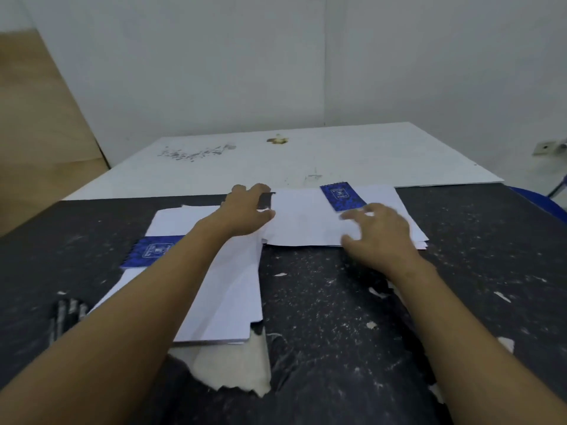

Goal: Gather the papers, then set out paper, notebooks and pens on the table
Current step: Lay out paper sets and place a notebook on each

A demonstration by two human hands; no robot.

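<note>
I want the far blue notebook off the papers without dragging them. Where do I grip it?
Probably pinch the near short edge of the far blue notebook, coming from the front with the right hand: it lies flat on the right paper stack, spiral at the far end.

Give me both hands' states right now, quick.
Left hand: open, fingers stretched out at the far paper stack, holding nothing.
Right hand: open, fingers spread over the same stack, blurred, holding nothing.

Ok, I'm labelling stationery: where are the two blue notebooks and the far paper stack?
Far blue notebook (pixel 342 198): head view, middle of its cover.
Near blue notebook (pixel 148 251): head view, middle of its visible cover.
Far paper stack (pixel 302 223): head view, bare top sheet, left of the notebook.
</note>
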